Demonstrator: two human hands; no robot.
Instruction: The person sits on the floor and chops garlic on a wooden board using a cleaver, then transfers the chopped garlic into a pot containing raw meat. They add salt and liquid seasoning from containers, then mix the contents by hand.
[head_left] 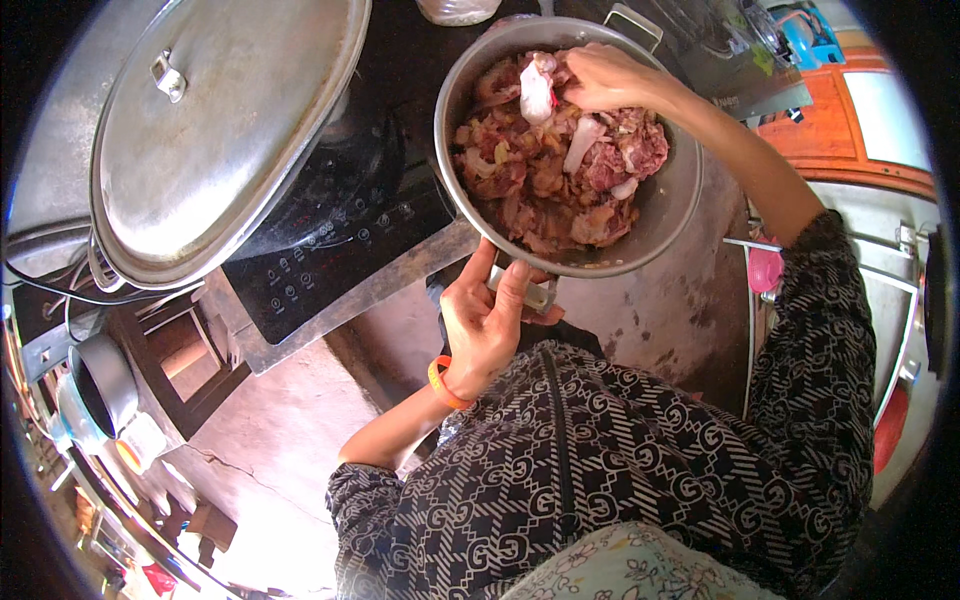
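A deep grey metal pot [688,190] holds several raw, reddish chunks of meat [560,190], some with pale bone or fat. My left hand [483,322] is wrapped round the pot's near handle [538,296], with the thumb on top. Inside the pot, at its far side, my right hand [612,80] has its fingers curled at a piece of meat with a white bone end [537,90]. The fingertips are partly hidden among the meat. The pot's far handle [634,26] is untouched.
Left of the pot, a large oval metal lid [225,130] leans over a black glass cooktop [300,270]. A clear plastic-wrapped thing [458,10] lies beyond. A dark pan [105,380] stands at the lower left. An orange-framed cabinet [815,125] is at the right.
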